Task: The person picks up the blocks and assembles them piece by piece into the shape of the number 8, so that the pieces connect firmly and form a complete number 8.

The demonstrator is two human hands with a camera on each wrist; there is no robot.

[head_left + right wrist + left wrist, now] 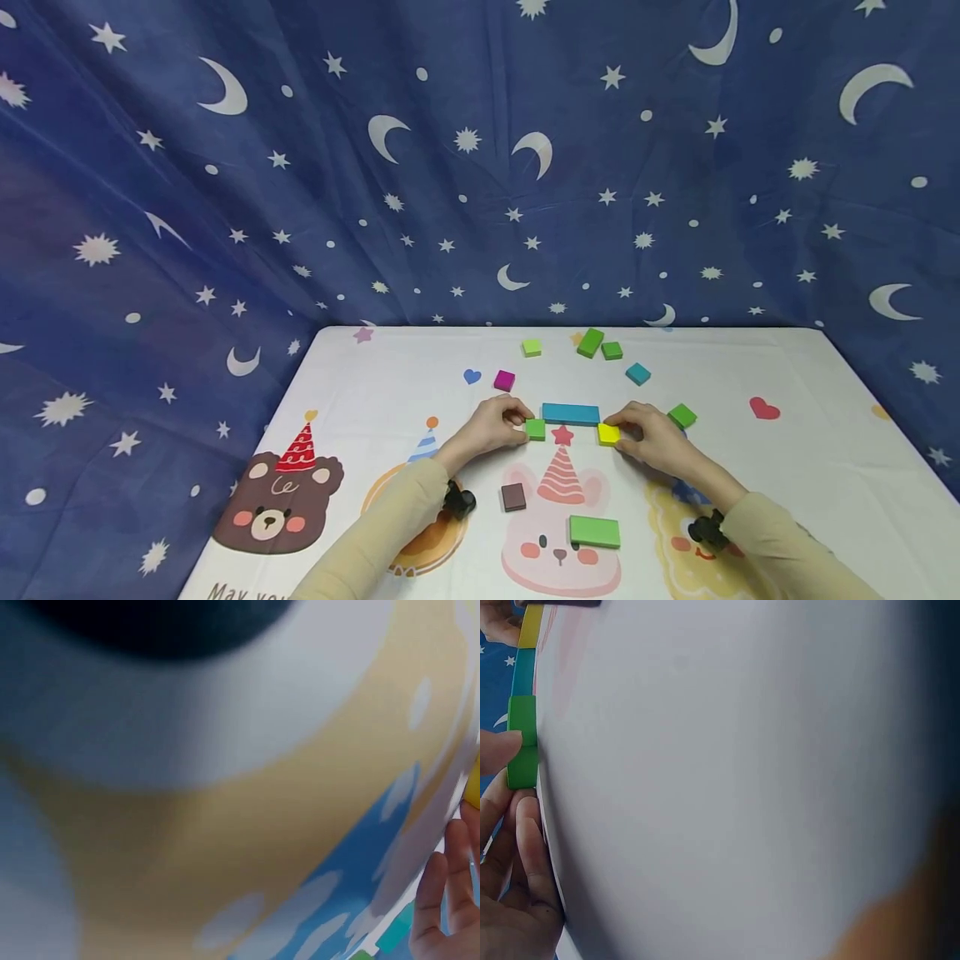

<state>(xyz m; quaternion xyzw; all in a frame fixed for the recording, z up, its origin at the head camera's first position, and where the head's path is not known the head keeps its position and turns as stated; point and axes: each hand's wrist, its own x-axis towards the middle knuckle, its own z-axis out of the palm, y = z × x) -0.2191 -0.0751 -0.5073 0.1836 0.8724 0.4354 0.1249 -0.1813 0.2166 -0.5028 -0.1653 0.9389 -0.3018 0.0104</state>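
My left hand (pixel 491 425) pinches a small green block (pixel 535 430) between thumb and fingers, down on the tablecloth. Opposite it, my right hand (pixel 660 438) holds a small yellow block (pixel 608 435) the same way. A long blue block (pixel 571 413) lies between the two, just behind them, its ends close to both. In the left wrist view the thumb lies on the green block (pixel 523 763), with the blue block (pixel 524 671) and the yellow block (pixel 529 626) beyond. Only an edge of the yellow block (pixel 473 787) shows in the right wrist view.
Nearer the front lie a dark brown block (pixel 513 497) and a long light green block (pixel 595 532). Behind the hands are a magenta block (pixel 504 381), a teal block (pixel 638 374) and several green ones (pixel 590 342). Another green block (pixel 682 416) sits beyond the right hand.
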